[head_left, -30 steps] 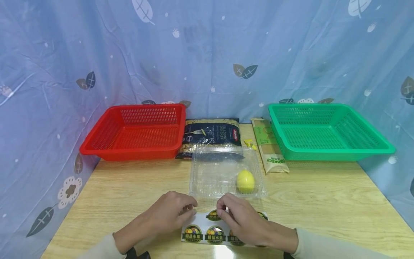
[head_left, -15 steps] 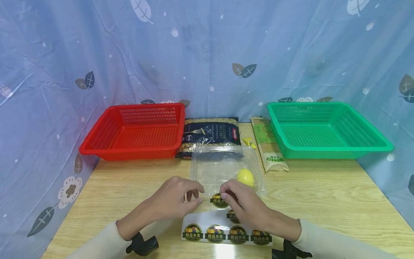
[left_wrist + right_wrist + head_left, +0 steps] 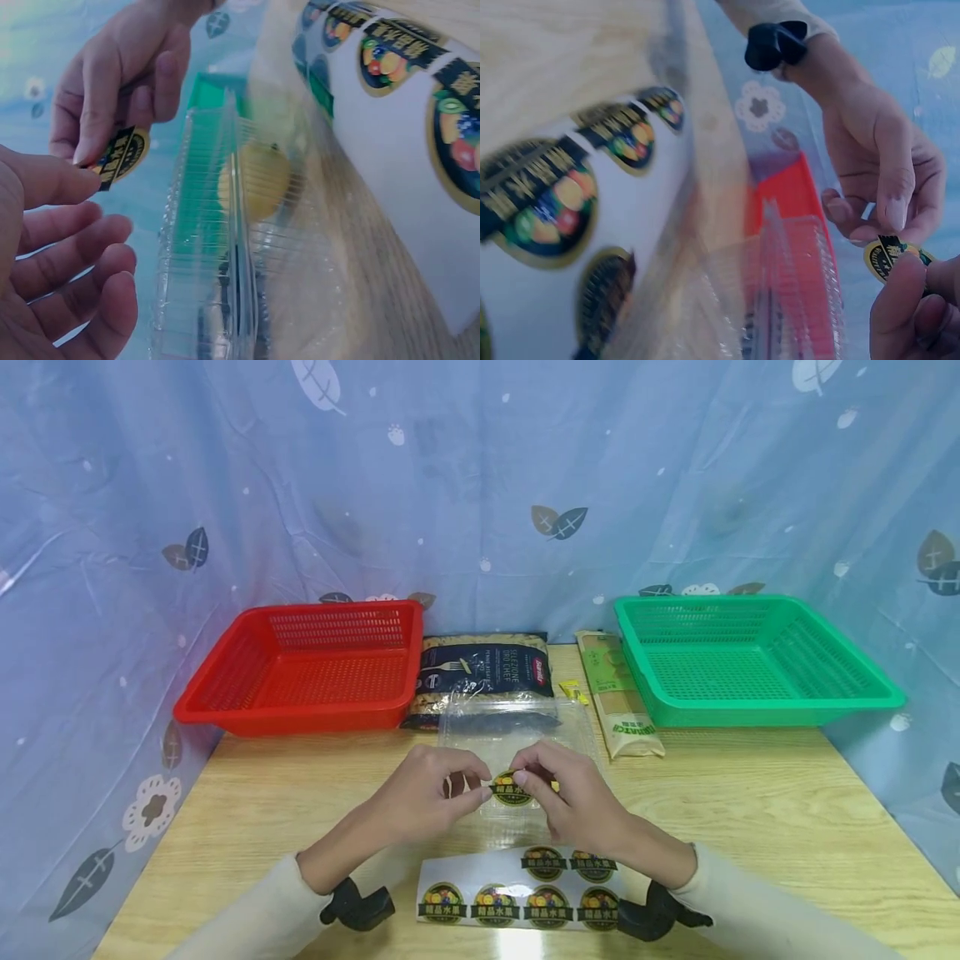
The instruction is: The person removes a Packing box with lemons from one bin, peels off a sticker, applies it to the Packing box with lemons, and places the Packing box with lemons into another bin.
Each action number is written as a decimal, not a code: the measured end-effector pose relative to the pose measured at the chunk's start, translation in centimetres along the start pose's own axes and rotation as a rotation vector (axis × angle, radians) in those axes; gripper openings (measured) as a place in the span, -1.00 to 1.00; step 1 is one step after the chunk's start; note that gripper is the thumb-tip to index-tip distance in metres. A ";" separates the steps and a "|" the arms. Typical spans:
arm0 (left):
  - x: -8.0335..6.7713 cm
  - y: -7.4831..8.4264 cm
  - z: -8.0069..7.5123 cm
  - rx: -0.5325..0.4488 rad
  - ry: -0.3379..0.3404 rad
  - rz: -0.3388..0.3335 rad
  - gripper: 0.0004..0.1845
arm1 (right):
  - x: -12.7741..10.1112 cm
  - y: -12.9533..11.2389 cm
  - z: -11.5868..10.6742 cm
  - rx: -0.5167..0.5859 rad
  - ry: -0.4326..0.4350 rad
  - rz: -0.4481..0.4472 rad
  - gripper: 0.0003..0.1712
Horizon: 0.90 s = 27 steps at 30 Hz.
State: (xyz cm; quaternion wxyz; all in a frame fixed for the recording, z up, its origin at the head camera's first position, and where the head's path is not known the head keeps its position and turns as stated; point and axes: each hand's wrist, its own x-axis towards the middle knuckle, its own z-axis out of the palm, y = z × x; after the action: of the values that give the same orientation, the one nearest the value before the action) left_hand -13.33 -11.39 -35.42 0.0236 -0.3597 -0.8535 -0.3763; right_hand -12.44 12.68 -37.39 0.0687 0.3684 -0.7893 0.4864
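Note:
A round black-and-gold fruit sticker (image 3: 511, 790) is held in the air over the front of a clear plastic clamshell box (image 3: 480, 739). My right hand (image 3: 573, 797) pinches the sticker's right side between thumb and index finger. My left hand (image 3: 435, 789) has thumb and index finger at its left end, gripping the ribbon-shaped tip; its other fingers are loosely curled in the left wrist view. A yellow lemon-like fruit (image 3: 259, 180) sits in the box, mostly hidden by my right hand in the head view. Below lies a white sheet of similar stickers (image 3: 465, 872).
A red basket (image 3: 300, 718) stands at back left and a green basket (image 3: 772, 714) at back right. Between them lie a pasta bag (image 3: 480, 668), a small yellow packet (image 3: 574, 692) and a long noodle pack (image 3: 618, 693). A patterned blue curtain (image 3: 480, 485) closes the back.
My right hand has peeled a sticker off the sheet and moved it forward over the box. My left hand has come forward and right to take hold of the sticker's other end.

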 end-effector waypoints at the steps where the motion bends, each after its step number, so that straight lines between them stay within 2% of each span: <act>1: 0.1 -0.1 0.0 -0.014 0.007 0.001 -0.94 | 0.2 0.1 -0.1 0.008 -0.001 0.002 -0.89; 8: 1.3 -0.2 0.2 -0.068 0.033 -0.016 -0.97 | 1.2 0.5 -0.9 -0.017 0.010 0.016 -0.90; 14: 2.5 -0.7 0.4 -0.089 0.067 -0.009 -0.96 | 1.8 1.0 -1.4 -0.038 0.052 0.031 -0.91; 19: 3.5 -1.0 0.9 -0.073 0.098 -0.029 -0.94 | 2.6 1.4 -2.1 0.015 0.063 0.138 -0.92; 23: 4.2 -1.1 1.3 -0.045 0.111 -0.086 -0.92 | 3.1 1.6 -2.5 0.029 0.074 0.223 -0.93; 27: 4.7 -1.0 1.5 -0.012 0.120 -0.145 -0.90 | 3.4 1.8 -2.5 0.026 0.079 0.269 -0.94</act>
State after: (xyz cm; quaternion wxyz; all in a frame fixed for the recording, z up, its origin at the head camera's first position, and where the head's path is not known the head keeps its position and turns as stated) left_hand -17.11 -8.10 -35.66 0.0454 -0.2738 -0.8720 -0.4031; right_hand -16.65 13.42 -35.76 0.0291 0.2405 -0.8220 0.5153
